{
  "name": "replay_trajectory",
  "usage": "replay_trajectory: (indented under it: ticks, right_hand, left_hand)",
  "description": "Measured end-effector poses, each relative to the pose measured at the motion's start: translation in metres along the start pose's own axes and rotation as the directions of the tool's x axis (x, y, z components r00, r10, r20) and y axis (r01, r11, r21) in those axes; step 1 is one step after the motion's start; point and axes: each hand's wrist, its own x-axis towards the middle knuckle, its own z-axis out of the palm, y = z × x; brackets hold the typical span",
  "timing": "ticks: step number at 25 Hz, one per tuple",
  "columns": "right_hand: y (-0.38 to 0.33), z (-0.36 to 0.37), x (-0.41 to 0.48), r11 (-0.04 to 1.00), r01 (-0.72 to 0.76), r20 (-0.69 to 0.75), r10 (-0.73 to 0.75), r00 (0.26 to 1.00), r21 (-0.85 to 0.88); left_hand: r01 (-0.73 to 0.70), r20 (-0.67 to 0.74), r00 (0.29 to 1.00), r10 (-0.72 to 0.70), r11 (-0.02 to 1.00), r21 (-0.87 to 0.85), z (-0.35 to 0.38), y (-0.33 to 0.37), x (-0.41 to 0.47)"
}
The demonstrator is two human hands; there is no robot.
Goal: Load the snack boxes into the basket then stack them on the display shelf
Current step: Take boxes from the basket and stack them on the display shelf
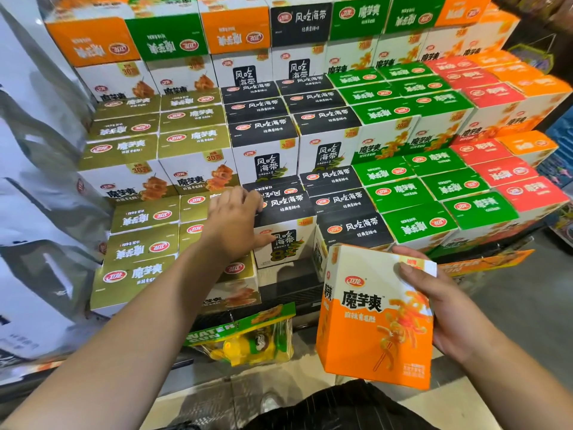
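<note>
Shelf (288, 291) stacked in stepped tiers with snack boxes, columns sorted by colour: gold, black, green, red, orange. Orange box (375, 318) held upright in front of the lowest tier, clear of the stack, in the right grip (440, 305); thumb curled over its upper front corner, fingers wrapped behind. Left grip (235, 221) reaches to the lowest tier, fingers curled over the top of a black box (288, 212), thumb pressed on its front face. Water-gun toy pack (248, 336) lies below the shelf edge.
</note>
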Motion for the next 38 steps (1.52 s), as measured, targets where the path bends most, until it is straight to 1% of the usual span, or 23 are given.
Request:
replay_trajectory:
  ticks: [4, 6, 9, 13, 15, 16, 17, 18, 19, 20, 21, 22, 23, 24, 25, 26, 29, 32, 35, 38]
  right_hand:
    - [0.002, 0.005, 0.000, 1.000, 0.020, -0.021, -0.020, 1.000, -0.001]
    - [0.003, 0.006, -0.001, 1.000, 0.022, -0.029, -0.022, 0.999, -0.007]
    - [0.007, 0.009, -0.002, 0.999, 0.033, -0.061, -0.035, 0.998, -0.023]
    - [0.013, 0.013, -0.006, 0.998, 0.052, -0.116, -0.054, 0.992, -0.022]
    - [0.014, 0.016, -0.009, 0.998, 0.069, -0.133, -0.070, 0.989, -0.010]
    - [0.014, 0.017, -0.010, 0.997, 0.080, -0.151, -0.080, 0.985, -0.007]
    - [0.015, 0.016, -0.011, 0.996, 0.087, -0.165, -0.087, 0.982, -0.006]
    - [0.016, 0.016, -0.013, 0.996, 0.087, -0.177, -0.086, 0.980, -0.002]
    - [0.016, 0.015, -0.014, 0.996, 0.090, -0.184, -0.087, 0.979, 0.009]
    - [0.016, 0.013, -0.015, 0.995, 0.093, -0.195, -0.087, 0.977, 0.020]
    - [0.016, 0.010, -0.017, 0.994, 0.105, -0.207, -0.095, 0.974, 0.039]
    - [0.015, 0.008, -0.020, 0.991, 0.119, -0.218, -0.104, 0.970, 0.056]
    - [0.014, 0.004, -0.022, 0.989, 0.131, -0.226, -0.112, 0.968, 0.071]
    - [0.011, 0.000, -0.025, 0.987, 0.141, -0.233, -0.119, 0.965, 0.077]
    - [0.008, -0.007, -0.027, 0.986, 0.147, -0.238, -0.124, 0.963, 0.080]
    - [0.004, -0.014, -0.032, 0.985, 0.150, -0.240, -0.127, 0.963, 0.081]
    - [-0.009, -0.046, -0.045, 0.986, 0.150, -0.230, -0.130, 0.964, 0.072]
    - [-0.033, -0.088, -0.061, 0.986, 0.139, -0.203, -0.119, 0.972, 0.086]
    - [-0.064, -0.137, -0.074, 0.990, 0.120, -0.196, -0.103, 0.975, 0.079]
    - [-0.100, -0.193, -0.087, 0.990, 0.127, -0.204, -0.112, 0.972, 0.061]
  left_hand:
    - [0.020, 0.109, 0.993, -0.044, 0.977, 0.213, -0.005, 0.011, 0.008]
    - [0.021, 0.180, 0.981, -0.075, 0.958, 0.287, -0.007, 0.018, 0.012]
    - [0.020, 0.241, 0.966, -0.098, 0.952, 0.305, -0.008, 0.021, 0.017]
    - [0.022, 0.242, 0.964, -0.108, 0.944, 0.331, -0.009, 0.023, 0.016]
    - [0.028, 0.225, 0.970, -0.096, 0.957, 0.289, -0.014, 0.024, 0.011]
    - [0.019, 0.201, 0.977, -0.069, 0.970, 0.242, -0.018, 0.025, 0.008]
    - [0.010, 0.170, 0.985, -0.037, 0.987, 0.161, -0.022, 0.026, 0.003]
    - [0.004, 0.131, 0.991, -0.006, 1.000, 0.013, -0.027, 0.029, -0.005]
    - [0.004, 0.099, 0.995, 0.016, 0.981, -0.195, -0.032, 0.036, -0.013]
    - [0.010, 0.090, 0.995, 0.030, 0.907, -0.421, -0.036, 0.045, -0.022]
    - [0.030, 0.110, 0.993, 0.047, 0.789, -0.614, -0.040, 0.058, -0.032]
    - [0.070, 0.154, 0.986, 0.069, 0.660, -0.748, -0.042, 0.072, -0.042]
    - [0.121, 0.204, 0.974, 0.099, 0.533, -0.837, -0.041, 0.087, -0.051]
    - [0.174, 0.251, 0.959, 0.132, 0.425, -0.888, -0.038, 0.101, -0.057]
    - [0.223, 0.292, 0.943, 0.158, 0.351, -0.910, -0.033, 0.115, -0.061]
    - [0.259, 0.323, 0.929, 0.181, 0.306, -0.916, -0.029, 0.130, -0.064]
    - [0.317, 0.367, 0.902, 0.228, 0.226, -0.921, -0.020, 0.172, -0.063]
    - [0.330, 0.380, 0.898, 0.224, 0.231, -0.915, -0.010, 0.221, -0.057]
    - [0.371, 0.401, 0.888, 0.225, 0.162, -0.914, 0.001, 0.279, -0.049]
    - [0.374, 0.391, 0.889, 0.239, 0.112, -0.920, 0.015, 0.339, -0.035]
